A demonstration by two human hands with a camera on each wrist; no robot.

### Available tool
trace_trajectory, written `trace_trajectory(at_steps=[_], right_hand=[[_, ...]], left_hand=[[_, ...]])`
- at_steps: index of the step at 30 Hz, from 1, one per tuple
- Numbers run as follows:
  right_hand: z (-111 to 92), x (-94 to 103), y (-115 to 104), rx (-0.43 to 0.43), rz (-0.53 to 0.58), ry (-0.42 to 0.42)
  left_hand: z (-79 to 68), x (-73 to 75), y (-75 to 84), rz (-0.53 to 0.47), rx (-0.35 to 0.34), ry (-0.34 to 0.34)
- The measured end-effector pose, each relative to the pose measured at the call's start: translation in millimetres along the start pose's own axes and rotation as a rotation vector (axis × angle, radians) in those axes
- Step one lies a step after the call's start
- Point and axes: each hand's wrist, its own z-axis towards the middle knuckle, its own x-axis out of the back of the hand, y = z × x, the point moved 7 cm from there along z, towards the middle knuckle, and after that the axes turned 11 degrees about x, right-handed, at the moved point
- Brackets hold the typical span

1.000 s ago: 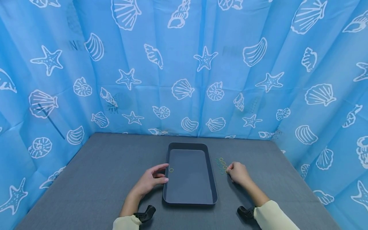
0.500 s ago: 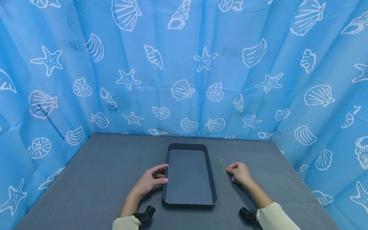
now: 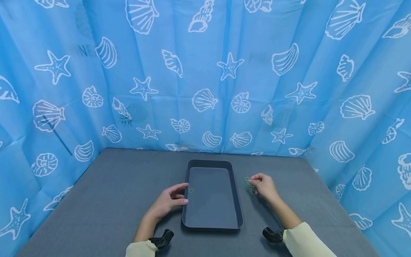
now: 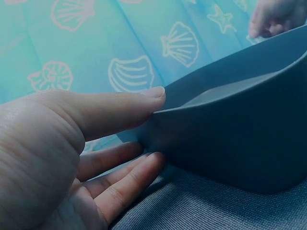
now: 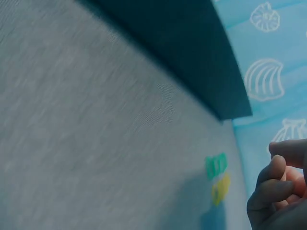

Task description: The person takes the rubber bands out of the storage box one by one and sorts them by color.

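Observation:
A dark grey rectangular tray [image 3: 212,196] lies on the cloth. My left hand [image 3: 165,201] touches its left side; in the left wrist view the thumb rests at the rim and the other fingertips meet the outer wall. Inside the tray, near that hand, lies one thin yellow ring [image 3: 191,190]. To the tray's right, thin yellow rings [image 3: 247,179] and green rings [image 3: 243,180] form rows. My right hand [image 3: 264,186] is over the yellow row, fingers bent and thumb near the index finger. No ring shows between those fingertips. The right wrist view shows green rings [image 5: 216,165] blurred.
Grey cloth [image 3: 128,178] covers the table. A blue curtain [image 3: 205,78] with white shells and starfish hangs behind it and along both sides. Black wrist devices [image 3: 162,239] show below both hands at the cream sleeves.
My right hand has moved away from me along the yellow row, from the nearest ring toward the farther ones. The left hand, the tray and the ring inside it have stayed in place.

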Motion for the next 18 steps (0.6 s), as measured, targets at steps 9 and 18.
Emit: trace_trajectory(at_steps=[9, 18], right_hand=[[7.8, -9.2, -27.8, 0.014, 0.054, 0.024], [12.3, -27.7, -50.6, 0.092, 0.054, 0.015]], left_hand=[[0.7, 0.1, 0.2, 0.003, -0.001, 0.003], [1.4, 0.3, -0.5, 0.001, 0.006, 0.004]])
